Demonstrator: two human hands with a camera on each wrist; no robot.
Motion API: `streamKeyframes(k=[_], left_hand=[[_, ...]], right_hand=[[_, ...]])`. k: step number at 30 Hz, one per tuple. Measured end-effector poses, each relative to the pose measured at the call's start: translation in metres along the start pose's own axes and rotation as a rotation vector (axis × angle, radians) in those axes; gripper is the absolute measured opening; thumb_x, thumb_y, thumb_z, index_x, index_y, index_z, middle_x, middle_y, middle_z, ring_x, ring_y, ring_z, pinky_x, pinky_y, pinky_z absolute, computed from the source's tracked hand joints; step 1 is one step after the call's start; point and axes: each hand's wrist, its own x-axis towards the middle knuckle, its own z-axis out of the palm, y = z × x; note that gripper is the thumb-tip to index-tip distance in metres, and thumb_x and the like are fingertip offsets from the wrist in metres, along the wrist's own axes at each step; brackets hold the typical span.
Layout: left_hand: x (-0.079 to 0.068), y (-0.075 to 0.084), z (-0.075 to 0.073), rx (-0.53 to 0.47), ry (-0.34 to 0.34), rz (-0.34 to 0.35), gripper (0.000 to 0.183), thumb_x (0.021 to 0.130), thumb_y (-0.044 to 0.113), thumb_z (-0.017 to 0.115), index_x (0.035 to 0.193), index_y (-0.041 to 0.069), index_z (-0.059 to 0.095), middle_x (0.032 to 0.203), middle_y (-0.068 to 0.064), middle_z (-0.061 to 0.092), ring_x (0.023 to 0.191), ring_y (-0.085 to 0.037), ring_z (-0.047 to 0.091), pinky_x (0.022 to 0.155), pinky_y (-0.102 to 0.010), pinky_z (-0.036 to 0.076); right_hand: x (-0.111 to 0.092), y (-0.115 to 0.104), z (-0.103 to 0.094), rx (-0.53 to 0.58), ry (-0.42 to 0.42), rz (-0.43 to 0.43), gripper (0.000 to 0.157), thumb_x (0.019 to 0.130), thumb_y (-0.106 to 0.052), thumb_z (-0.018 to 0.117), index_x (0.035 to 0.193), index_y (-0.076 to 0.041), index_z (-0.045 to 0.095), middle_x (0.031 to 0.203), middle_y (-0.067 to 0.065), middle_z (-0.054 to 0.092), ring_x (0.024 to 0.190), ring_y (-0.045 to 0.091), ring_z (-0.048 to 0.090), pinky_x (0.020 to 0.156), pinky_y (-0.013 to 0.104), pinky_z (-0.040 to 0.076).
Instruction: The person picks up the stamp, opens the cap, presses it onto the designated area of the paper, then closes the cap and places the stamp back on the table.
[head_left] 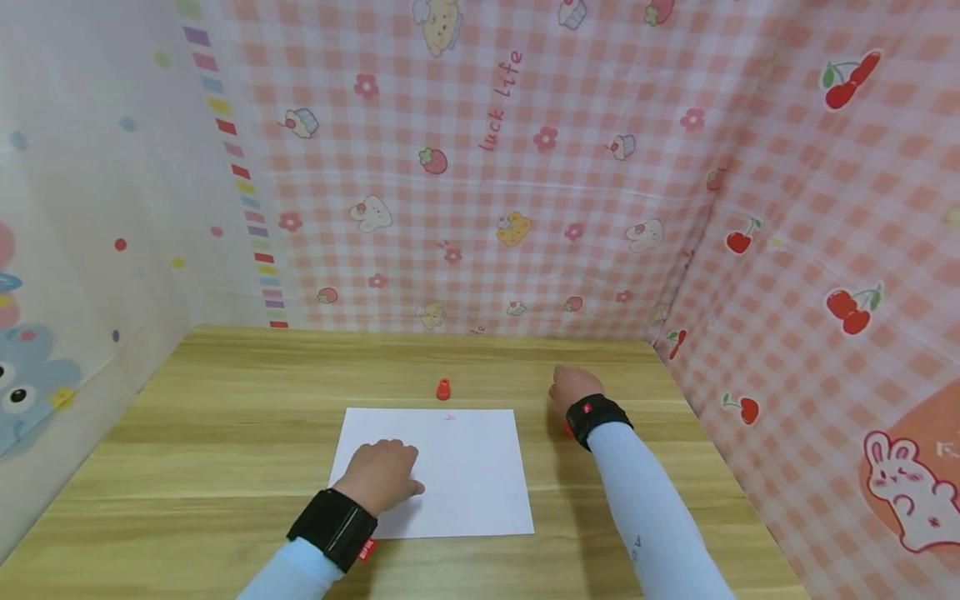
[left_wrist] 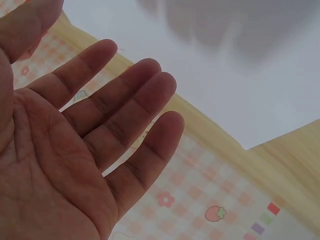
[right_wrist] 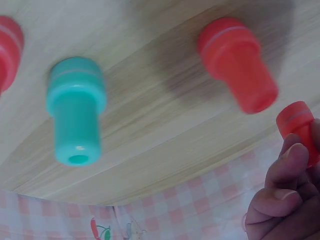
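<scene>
My right hand is right of the paper, low over the table; in the right wrist view its fingers pinch a small red stamp. Standing near it are another red stamp, a teal stamp and part of a red stamp at the left edge. A white sheet of paper lies flat with a faint reddish mark near its far edge. My left hand hovers over the sheet's left part, fingers loosely extended and holding nothing. Beyond the sheet stands one red stamp.
A wood-grain table carries everything. Pink checked cloth hangs behind it, more checked cloth closes the right side, and a pale cloth with dots hangs at the left.
</scene>
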Motion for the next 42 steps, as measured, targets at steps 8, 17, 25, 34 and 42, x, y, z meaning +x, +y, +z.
streamKeyframes(k=[8, 17, 25, 34, 42], left_hand=[[0.002, -0.001, 0.001, -0.015, 0.005, 0.01, 0.033, 0.078, 0.032, 0.085, 0.086, 0.005, 0.067, 0.071, -0.007, 0.059, 0.067, -0.024, 0.058, 0.063, -0.044, 0.052], [0.005, -0.002, -0.001, -0.019, 0.021, 0.031, 0.033, 0.079, 0.03, 0.084, 0.085, 0.005, 0.064, 0.071, -0.006, 0.058, 0.066, -0.023, 0.057, 0.062, -0.043, 0.052], [0.01, -0.006, 0.004, -0.036, 0.074, 0.05, 0.031, 0.079, 0.029, 0.084, 0.087, 0.005, 0.064, 0.071, -0.006, 0.058, 0.067, -0.023, 0.058, 0.062, -0.042, 0.051], [0.013, -0.008, 0.007, -0.045, 0.138, 0.08, 0.031, 0.08, 0.028, 0.084, 0.092, 0.006, 0.065, 0.073, -0.004, 0.058, 0.067, -0.02, 0.058, 0.061, -0.038, 0.051], [0.015, -0.008, 0.007, -0.075, 0.152, 0.081, 0.036, 0.082, 0.028, 0.082, 0.106, 0.004, 0.068, 0.084, -0.007, 0.065, 0.076, -0.022, 0.063, 0.068, -0.039, 0.054]], right_hand=[[0.003, -0.014, -0.005, 0.054, 0.017, 0.02, 0.013, 0.095, -0.014, 0.066, 0.088, -0.003, 0.064, 0.073, 0.006, 0.064, 0.062, 0.019, 0.058, 0.062, 0.038, 0.05], [-0.002, -0.036, -0.009, 0.162, 0.033, 0.069, 0.015, 0.096, -0.015, 0.066, 0.092, -0.001, 0.063, 0.076, 0.008, 0.065, 0.068, 0.022, 0.06, 0.068, 0.04, 0.052], [-0.011, -0.052, 0.002, 0.285, 0.051, 0.106, 0.017, 0.096, -0.018, 0.066, 0.09, -0.004, 0.059, 0.078, 0.006, 0.063, 0.068, 0.022, 0.057, 0.067, 0.038, 0.049], [-0.031, -0.073, 0.006, 0.442, 0.079, 0.128, 0.013, 0.097, -0.018, 0.064, 0.095, -0.006, 0.06, 0.081, 0.005, 0.061, 0.07, 0.021, 0.054, 0.064, 0.033, 0.046], [-0.048, -0.094, 0.008, 0.628, 0.028, 0.231, 0.016, 0.099, -0.02, 0.062, 0.106, -0.005, 0.061, 0.084, 0.007, 0.059, 0.072, 0.023, 0.052, 0.062, 0.031, 0.042]])
